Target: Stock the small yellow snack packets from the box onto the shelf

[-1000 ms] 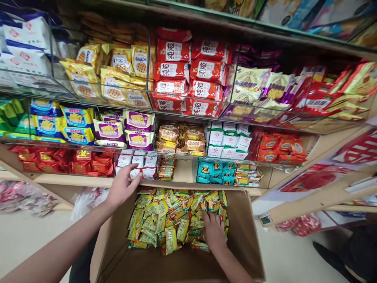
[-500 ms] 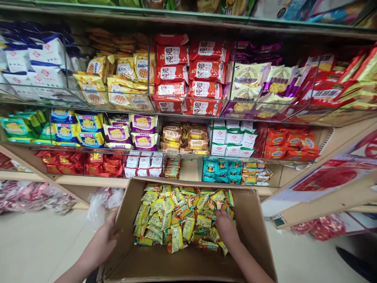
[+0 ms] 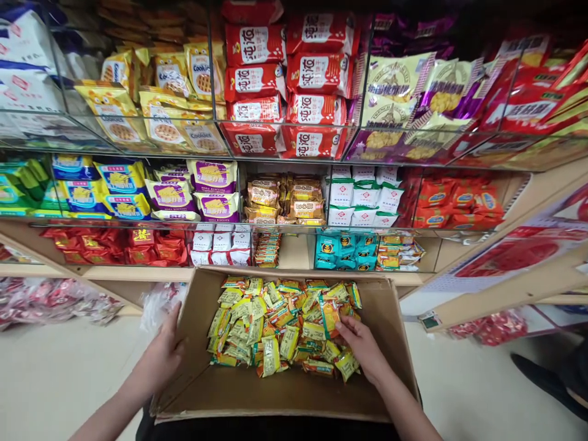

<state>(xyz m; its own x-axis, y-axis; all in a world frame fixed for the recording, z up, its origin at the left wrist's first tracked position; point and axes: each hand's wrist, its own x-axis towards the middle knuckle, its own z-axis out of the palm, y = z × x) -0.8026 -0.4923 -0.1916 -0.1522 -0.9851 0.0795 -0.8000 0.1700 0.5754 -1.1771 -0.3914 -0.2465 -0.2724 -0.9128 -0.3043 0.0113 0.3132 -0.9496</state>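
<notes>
The right forearm enters from the lower right and extends forward over the carton. The right hand is positioned above the right half of the pile, wrist nearly straight, with the back of the hand partly upward. Its thumb and fingers are pinching the lower right edge of an orange packet. The left forearm rises from the lower left; the left hand lies along the carton's left rim with its fingers bent. Whether these fingers clamp the wall cannot be told.

The open carton sits in front of the person, dark clothing visible below its near edge. Loose yellow and orange packets cover the far part of its base; bare cardboard is visible at the near side. Beyond the far wall stands a tiered shelving unit with transparent dividers. Its lowest visible tier carries red packets, white packets and teal packets. A pale floor extends on both sides, with a dark shoe at the right.

The orange packet is located over the right-centre of the pile. Its long axis runs away from the person, towards the shelving unit, the far end inclined slightly left. Its printed face is turned towards the person.
</notes>
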